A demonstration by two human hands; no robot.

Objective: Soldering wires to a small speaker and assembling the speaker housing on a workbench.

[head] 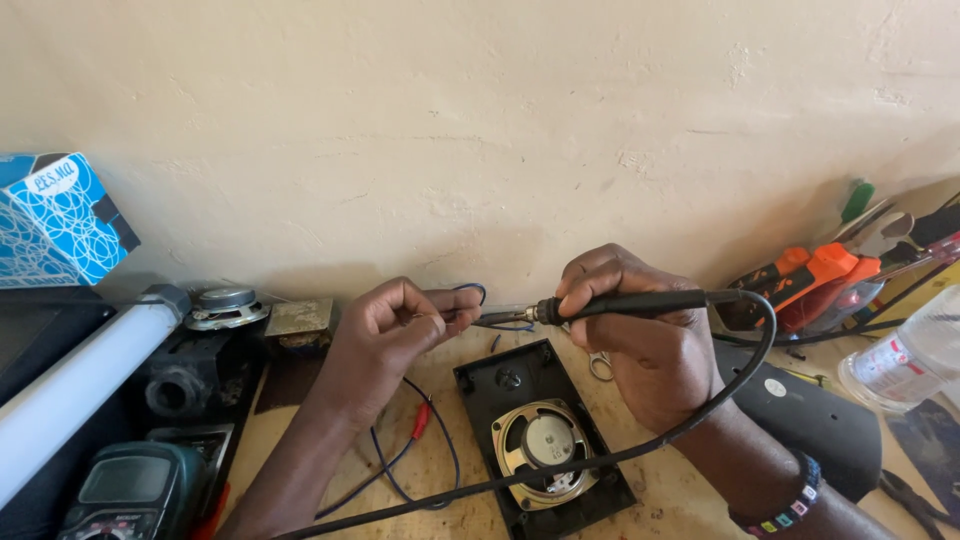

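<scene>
Nearest the camera at the left sits a dark green multimeter [130,495], and to its right a black panel [540,440] lies flat on the wooden bench [660,490] with a round speaker [545,440] mounted in it, back side up. A black cord [600,460] curves across the panel and loops up to the right. Just beyond, the left hand [385,335] is closed in a pinch on a thin blue wire [470,300], whose length trails down past a small red clip [420,420] on the bench. The right hand [640,345], with a beaded band at the wrist, is wrapped around the black handle of a soldering iron [610,305], held level with its tip pointing left and meeting the wire just beside the left fingertips. A black curved case [800,415] lies to the right of that hand, with a clear plastic bottle [905,360] beyond it. Farther left are a white tube [70,385] and a loose small speaker [225,305]; farther right, orange-handled tools [810,275] lean by the cream wall [480,120]. A blue patterned box [55,215] stands at the far left.
</scene>
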